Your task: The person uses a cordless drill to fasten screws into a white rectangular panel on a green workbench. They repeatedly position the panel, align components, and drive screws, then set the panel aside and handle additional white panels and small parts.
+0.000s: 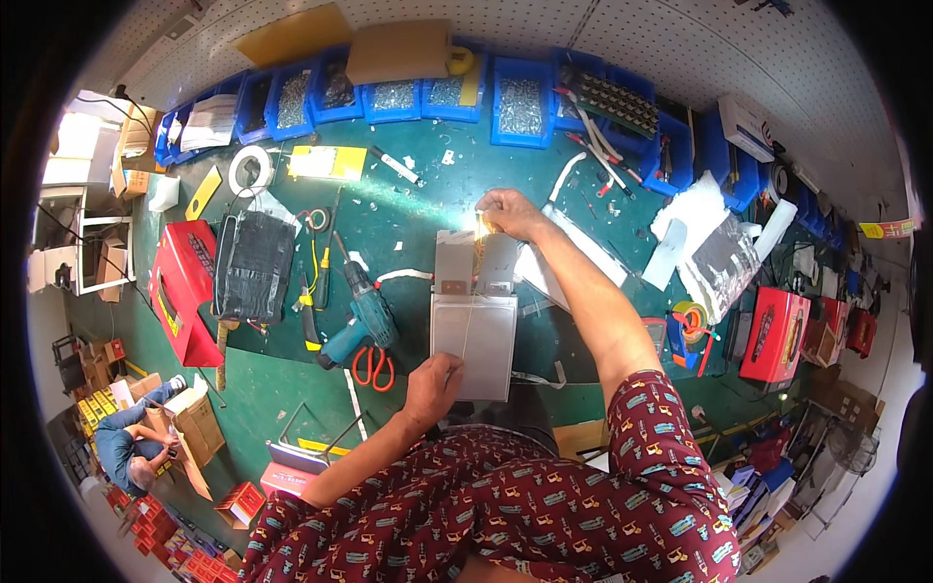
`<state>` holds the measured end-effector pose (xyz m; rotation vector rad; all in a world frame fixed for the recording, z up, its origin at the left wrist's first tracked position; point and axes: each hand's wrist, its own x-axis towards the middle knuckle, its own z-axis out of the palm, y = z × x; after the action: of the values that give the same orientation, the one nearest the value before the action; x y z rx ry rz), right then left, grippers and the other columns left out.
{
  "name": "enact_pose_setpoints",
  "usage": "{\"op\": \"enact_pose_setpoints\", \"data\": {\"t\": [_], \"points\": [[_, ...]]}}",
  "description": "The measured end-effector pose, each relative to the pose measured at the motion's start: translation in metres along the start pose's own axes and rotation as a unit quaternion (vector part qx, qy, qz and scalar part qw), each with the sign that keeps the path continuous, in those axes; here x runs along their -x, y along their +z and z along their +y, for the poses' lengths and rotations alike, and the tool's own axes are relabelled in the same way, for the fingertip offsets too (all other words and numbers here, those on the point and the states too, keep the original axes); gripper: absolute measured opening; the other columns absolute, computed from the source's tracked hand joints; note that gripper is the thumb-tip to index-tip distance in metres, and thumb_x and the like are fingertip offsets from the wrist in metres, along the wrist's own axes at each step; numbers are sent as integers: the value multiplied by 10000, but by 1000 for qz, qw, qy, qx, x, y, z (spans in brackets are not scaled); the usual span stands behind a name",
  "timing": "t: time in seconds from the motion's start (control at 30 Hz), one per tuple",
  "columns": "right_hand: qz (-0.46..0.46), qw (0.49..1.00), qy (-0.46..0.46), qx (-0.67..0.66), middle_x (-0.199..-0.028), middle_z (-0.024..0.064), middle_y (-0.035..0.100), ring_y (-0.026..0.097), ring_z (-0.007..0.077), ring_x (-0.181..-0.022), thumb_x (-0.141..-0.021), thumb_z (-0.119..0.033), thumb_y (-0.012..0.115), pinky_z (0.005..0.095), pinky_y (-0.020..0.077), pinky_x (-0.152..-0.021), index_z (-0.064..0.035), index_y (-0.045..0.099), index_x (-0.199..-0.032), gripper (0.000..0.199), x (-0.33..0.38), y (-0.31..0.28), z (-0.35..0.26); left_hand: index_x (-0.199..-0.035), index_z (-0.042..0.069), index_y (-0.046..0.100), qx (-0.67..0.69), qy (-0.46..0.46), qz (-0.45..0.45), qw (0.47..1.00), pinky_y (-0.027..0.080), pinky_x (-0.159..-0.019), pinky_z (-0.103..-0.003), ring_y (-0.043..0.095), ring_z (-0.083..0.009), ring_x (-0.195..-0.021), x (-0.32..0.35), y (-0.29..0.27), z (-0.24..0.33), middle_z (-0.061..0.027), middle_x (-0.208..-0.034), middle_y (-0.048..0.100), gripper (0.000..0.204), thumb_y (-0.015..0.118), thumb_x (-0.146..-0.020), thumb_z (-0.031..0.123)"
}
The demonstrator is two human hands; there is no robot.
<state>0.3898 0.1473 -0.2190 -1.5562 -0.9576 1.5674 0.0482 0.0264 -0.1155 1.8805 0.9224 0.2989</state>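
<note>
A pale grey rectangular block (pixel 486 350) lies in front of me. At its far end stand two grey metal plates (pixel 498 260) with a narrow gap between them. My right hand (pixel 510 214) is over the far end of the plates, fingers closed by a yellowish strand (pixel 479 233) in the gap. A thin pale line runs from there along the block toward my left hand (pixel 432 389), which rests at the block's near left side with thumb and fingertips pressed together. What those fingertips grip is too small to make out.
Left of the block lie a teal cordless drill (pixel 367 316), red-handled scissors (pixel 373 369), and a black-wrapped pack (pixel 255 267) beside a red metal housing (pixel 185 282). Blue bins (pixel 520 107) of hardware line the back. A silver-wrapped pack (pixel 724 257) is at right. A co-worker (pixel 131 442) crouches far left.
</note>
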Motion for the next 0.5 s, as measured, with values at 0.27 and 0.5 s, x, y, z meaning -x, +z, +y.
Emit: {"op": "enact_pose_setpoints", "data": {"t": [0.27,0.5], "points": [[23,999,-13,34,-924,92,699,652,159,-831,-892,-107,644,307,520,-714,-3,677,-1089,226,-2,-1,9,-938,27,614,-13,5,-7,1000,540,-715,-415,668,-373,-819,-1,3,-2,-167,-882,667,95,669,-862,15],[23,997,6,75,-968,103,707,658,176,-883,-902,-81,612,325,531,-771,0,683,-1118,241,3,0,-5,-922,31,614,-19,2,-7,1000,539,-715,-423,664,-377,-825,1,3,-4,-163,-878,662,74,663,-866,26]]}}
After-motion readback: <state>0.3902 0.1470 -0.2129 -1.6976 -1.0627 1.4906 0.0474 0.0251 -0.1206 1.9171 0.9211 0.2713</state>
